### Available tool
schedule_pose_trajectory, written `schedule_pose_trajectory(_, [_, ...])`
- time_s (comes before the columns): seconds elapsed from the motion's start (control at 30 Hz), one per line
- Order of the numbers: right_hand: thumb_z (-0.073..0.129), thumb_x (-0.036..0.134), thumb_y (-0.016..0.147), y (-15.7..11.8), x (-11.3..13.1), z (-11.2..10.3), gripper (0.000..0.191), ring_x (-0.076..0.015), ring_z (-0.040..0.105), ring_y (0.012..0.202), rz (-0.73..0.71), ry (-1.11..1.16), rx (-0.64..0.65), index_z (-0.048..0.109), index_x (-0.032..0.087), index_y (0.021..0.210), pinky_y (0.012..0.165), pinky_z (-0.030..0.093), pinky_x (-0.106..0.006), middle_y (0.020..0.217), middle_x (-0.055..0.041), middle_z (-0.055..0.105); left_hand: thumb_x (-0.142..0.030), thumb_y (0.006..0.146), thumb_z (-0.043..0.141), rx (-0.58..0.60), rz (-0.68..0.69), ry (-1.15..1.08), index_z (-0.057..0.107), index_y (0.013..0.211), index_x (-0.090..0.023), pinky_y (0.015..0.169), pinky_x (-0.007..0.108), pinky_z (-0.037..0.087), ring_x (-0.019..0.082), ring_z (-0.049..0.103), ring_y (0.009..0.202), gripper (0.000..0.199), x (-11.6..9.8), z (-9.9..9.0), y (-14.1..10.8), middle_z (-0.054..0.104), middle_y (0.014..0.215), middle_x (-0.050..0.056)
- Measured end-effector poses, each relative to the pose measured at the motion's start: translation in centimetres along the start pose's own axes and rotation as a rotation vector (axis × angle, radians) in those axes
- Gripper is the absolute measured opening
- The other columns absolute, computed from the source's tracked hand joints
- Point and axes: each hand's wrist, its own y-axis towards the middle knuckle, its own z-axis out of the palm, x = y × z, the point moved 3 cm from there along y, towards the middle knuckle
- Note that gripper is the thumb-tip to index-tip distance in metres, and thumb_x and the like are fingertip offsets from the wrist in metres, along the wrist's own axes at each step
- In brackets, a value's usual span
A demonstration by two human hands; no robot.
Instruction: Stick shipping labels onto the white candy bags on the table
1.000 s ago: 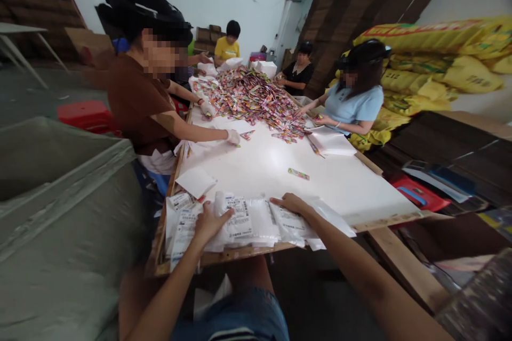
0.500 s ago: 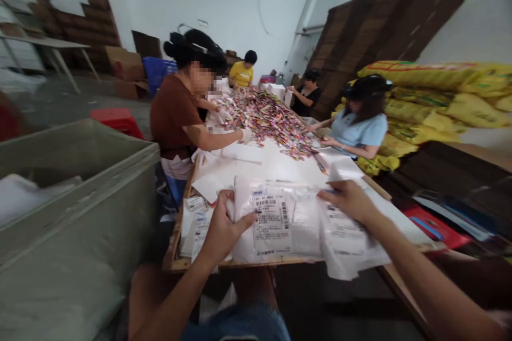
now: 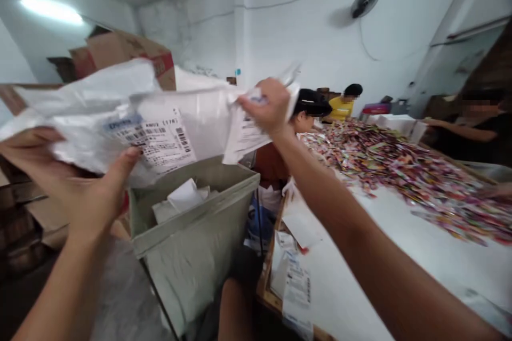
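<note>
My left hand [image 3: 86,192] grips the left side of a white plastic mailing bag [image 3: 164,144], its thumb across the front near the printed barcode label. The bag is raised above the rim of a grey-green bin [image 3: 196,234]. At the other end, my right hand [image 3: 269,104] pinches a white labelled piece of plastic [image 3: 246,133] that hangs down at the bag's right side. Whether that piece is joined to the bag, I cannot tell. White papers or bags [image 3: 186,197] lie inside the bin. The labels are partly blurred.
To the right stands a white-topped table [image 3: 344,272] bearing a heap of small colourful packets [image 3: 400,165]. More labelled bags [image 3: 296,282] lie at its near left corner. Several people sit around it, one in a brown top [image 3: 272,162] beside the bin. Cardboard boxes [image 3: 132,53] are stacked behind.
My view has turned left from the table towards the bin. Both hands have carried the mailing bag from above the table's near edge to above the bin, still holding it.
</note>
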Motion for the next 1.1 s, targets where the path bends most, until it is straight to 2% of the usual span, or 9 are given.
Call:
schedule_pose_trajectory(0.07, [0.037,0.062,0.089,-1.9,1.1,7.3,0.056,-0.0231,0.05,0.1,0.047,0.051,0.041,0.059,0.011,0.082,0.089,0.036,-0.041,0.087,-0.0072,0.055,-0.044,0.053,0.079,-0.126,0.289,0.234,0.038,0.12,-0.009,0.105,0.049,0.03,0.027,0.042,0.12,0.086,3.3,-0.8,0.9,0.048,0.126,0.006])
schedule_pose_trajectory(0.13, [0.042,0.052,0.092,-6.3,2.9,12.6,0.042,-0.024,0.049,0.1,0.098,0.062,0.253,0.06,0.014,0.092,0.091,0.034,-0.042,0.095,-0.0093,0.057,-0.047,0.071,0.064,0.205,0.06,0.428,0.034,0.126,-0.013,0.1,0.046,0.037,0.027,0.047,0.118,0.072,9.0,-0.4,0.7,0.047,0.129,0.008])
schedule_pose_trajectory(0.23, [0.054,0.041,0.088,-16.6,5.5,14.6,0.036,-0.0241,0.049,0.101,0.078,0.136,0.582,0.057,0.016,0.113,0.095,0.031,-0.043,0.104,-0.0106,0.059,-0.037,0.054,0.076,0.632,-0.132,0.511,0.053,0.111,-0.012,0.095,0.049,0.042,0.036,0.054,0.111,0.067,16.7,-1.5,-3.3,0.062,0.112,0.016])
schedule_pose_trajectory(0.33, [0.049,0.03,0.091,-27.8,4.8,9.5,0.019,-0.0192,0.053,0.096,0.195,0.248,0.651,0.063,0.021,0.099,0.094,0.031,-0.039,0.096,-0.0051,0.062,-0.041,0.059,0.073,0.783,-0.335,0.369,0.061,0.105,-0.022,0.103,0.044,0.037,0.031,0.057,0.112,0.051,21.0,-4.1,-10.0,0.066,0.115,0.011])
schedule_pose_trajectory(0.43, [0.045,0.03,0.092,-37.6,0.2,0.4,0.024,-0.0177,0.057,0.085,0.458,0.229,0.678,0.065,0.021,0.082,0.086,0.037,-0.036,0.085,-0.0037,0.065,-0.05,0.062,0.069,0.836,-0.587,0.219,0.063,0.1,-0.023,0.092,0.042,0.047,0.028,0.065,0.095,0.047,21.6,-4.6,-17.9,0.07,0.103,0.01])
schedule_pose_trajectory(0.67, [0.046,0.045,0.084,-50.7,-10.6,-26.3,0.047,-0.0315,0.048,0.113,1.143,-0.8,0.59,0.055,0.015,0.12,0.093,0.037,-0.046,0.123,-0.0165,0.054,-0.06,0.063,0.061,1.296,-0.914,-0.143,0.065,0.094,-0.017,0.082,0.037,0.053,0.025,0.067,0.087,0.053,14.6,5.5,-36.9,0.073,0.092,0.011])
schedule_pose_trajectory(0.77, [0.052,0.053,0.079,-53.0,-12.5,-34.1,0.074,-0.0363,0.027,0.131,1.382,-1.106,0.674,0.034,0.014,0.14,0.1,0.031,-0.051,0.145,-0.0186,0.03,-0.059,0.065,0.06,1.374,-0.896,-0.215,0.064,0.094,-0.017,0.08,0.036,0.053,0.025,0.067,0.086,0.051,11.3,9.0,-42.0,0.073,0.092,0.011])
schedule_pose_trajectory(0.9, [0.047,0.069,0.076,-54.2,-14.2,-37.1,0.082,-0.0383,0.018,0.136,1.545,-1.009,0.931,0.029,0.025,0.143,0.1,0.029,-0.055,0.151,-0.0131,0.02,-0.057,0.071,0.053,1.328,-0.763,-0.115,0.062,0.102,-0.014,0.083,0.039,0.051,0.027,0.065,0.091,0.053,9.1,11.5,-44.4,0.069,0.1,0.015])
schedule_pose_trajectory(1.1, [0.044,0.075,0.074,-53.6,-11.4,-32.7,0.079,-0.0419,0.038,0.122,1.399,-0.927,1.23,0.042,0.027,0.136,0.093,0.034,-0.054,0.137,-0.0183,0.035,-0.042,0.071,0.056,1.293,-0.502,0.039,0.063,0.105,-0.006,0.099,0.052,0.034,0.037,0.051,0.11,0.05,6.1,12.5,-44.2,0.064,0.105,0.022])
